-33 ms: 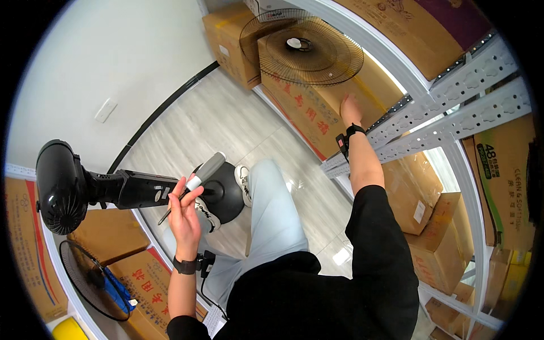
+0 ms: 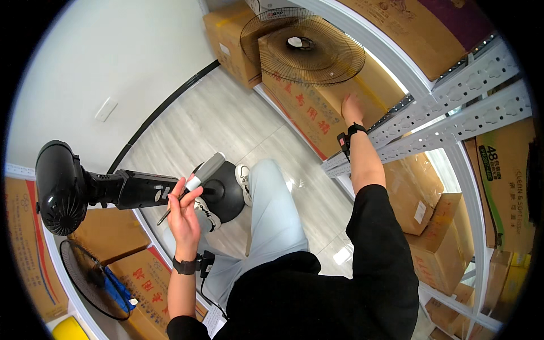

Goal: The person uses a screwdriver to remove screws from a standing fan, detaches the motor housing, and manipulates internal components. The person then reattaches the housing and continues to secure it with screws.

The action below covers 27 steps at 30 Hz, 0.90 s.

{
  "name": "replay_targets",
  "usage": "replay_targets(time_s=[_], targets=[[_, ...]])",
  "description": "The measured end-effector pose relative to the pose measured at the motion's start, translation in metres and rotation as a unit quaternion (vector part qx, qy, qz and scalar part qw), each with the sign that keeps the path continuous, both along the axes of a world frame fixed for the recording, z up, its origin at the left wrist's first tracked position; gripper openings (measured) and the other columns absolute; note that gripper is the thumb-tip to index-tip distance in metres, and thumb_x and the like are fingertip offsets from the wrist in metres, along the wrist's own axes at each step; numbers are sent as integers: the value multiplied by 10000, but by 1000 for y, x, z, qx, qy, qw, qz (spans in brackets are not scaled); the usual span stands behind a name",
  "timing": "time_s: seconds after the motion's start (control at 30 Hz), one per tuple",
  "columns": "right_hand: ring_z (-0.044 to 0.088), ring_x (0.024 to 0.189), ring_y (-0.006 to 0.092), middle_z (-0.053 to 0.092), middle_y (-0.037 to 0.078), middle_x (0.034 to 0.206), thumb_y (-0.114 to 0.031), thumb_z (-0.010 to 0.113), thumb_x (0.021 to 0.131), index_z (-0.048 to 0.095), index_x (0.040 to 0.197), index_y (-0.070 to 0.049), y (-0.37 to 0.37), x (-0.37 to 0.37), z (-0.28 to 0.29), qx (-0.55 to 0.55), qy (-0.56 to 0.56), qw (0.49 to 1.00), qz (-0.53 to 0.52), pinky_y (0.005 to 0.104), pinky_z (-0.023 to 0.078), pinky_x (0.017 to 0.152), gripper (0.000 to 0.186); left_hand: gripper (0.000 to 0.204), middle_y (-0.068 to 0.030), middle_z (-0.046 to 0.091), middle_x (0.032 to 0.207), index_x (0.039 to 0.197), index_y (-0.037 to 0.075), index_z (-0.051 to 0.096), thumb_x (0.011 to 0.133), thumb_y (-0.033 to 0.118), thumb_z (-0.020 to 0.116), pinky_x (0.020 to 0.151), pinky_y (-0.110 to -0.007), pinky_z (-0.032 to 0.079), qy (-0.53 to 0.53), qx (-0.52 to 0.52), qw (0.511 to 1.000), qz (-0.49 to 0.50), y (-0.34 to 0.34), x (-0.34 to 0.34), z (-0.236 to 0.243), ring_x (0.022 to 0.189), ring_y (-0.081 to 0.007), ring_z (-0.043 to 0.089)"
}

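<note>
My left hand [image 2: 182, 218] is closed around a screwdriver [image 2: 208, 170] with a grey handle, a white collar and a thin dark shaft pointing down to the left. Right beside those fingers runs the black neck of a stand fan [image 2: 148, 190], whose motor head is at the far left. Its round black base [image 2: 229, 195] stands on the floor by my shoes. My right hand [image 2: 352, 107] reaches out to a large carton [image 2: 306, 107] on the shelf and seems to touch its top; its fingers are mostly hidden. A round wire fan guard [image 2: 334, 56] lies on that carton, just beyond this hand.
White metal shelving [image 2: 396, 139] with several cartons stands on my right. More cartons [image 2: 150, 283] sit on the left shelf, with another wire fan guard [image 2: 71, 272] and a blue item [image 2: 118, 292] by it. A white wall [image 2: 136, 56] rises ahead on the left.
</note>
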State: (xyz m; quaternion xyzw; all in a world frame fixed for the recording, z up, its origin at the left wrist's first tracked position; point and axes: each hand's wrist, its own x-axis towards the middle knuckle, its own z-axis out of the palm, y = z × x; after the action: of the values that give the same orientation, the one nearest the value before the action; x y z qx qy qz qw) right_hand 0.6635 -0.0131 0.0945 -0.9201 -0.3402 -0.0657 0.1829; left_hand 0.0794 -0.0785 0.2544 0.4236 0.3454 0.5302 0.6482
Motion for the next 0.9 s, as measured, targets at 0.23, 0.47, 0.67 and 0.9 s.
replay_targets(time_s=[0.23, 0.47, 0.67, 0.9], targets=[[600, 1097, 358, 636, 203, 1147, -250, 482, 963, 616, 1115, -14, -3, 4, -9, 31, -107, 994, 20, 517, 512, 858, 311, 540, -234, 709, 1069, 1433, -58, 381, 1096, 357, 305, 1177, -445, 266, -30, -1, 1000, 8, 6, 6, -1, 1372, -314, 451], [547, 1128, 388, 617, 189, 1086, -197, 524, 927, 629, 1061, -5, -3, 9, -11, 68, -174, 982, 28, 503, 493, 896, 257, 542, -232, 714, 1050, 1430, -61, 384, 1094, 359, 315, 1166, -433, 276, -43, -17, 999, 0, 9, 11, -7, 1313, -296, 515], [541, 1132, 404, 608, 211, 1116, -187, 544, 923, 628, 1043, -5, -1, -1, -8, 109, -103, 988, 35, 486, 481, 924, 234, 542, -226, 718, 1043, 1421, -61, 395, 1093, 363, 321, 1157, -417, 291, -27, -17, 999, 8, 6, 6, -8, 1311, -297, 517], [548, 1106, 403, 598, 232, 1143, -170, 497, 957, 620, 1074, -13, -17, 12, -1, 359, 75, 930, 9, 491, 454, 912, 232, 543, -228, 718, 1038, 1418, -70, 398, 1093, 358, 325, 1167, -435, 275, -23, -11, 1000, -2, 2, 4, -1, 1342, -310, 485]])
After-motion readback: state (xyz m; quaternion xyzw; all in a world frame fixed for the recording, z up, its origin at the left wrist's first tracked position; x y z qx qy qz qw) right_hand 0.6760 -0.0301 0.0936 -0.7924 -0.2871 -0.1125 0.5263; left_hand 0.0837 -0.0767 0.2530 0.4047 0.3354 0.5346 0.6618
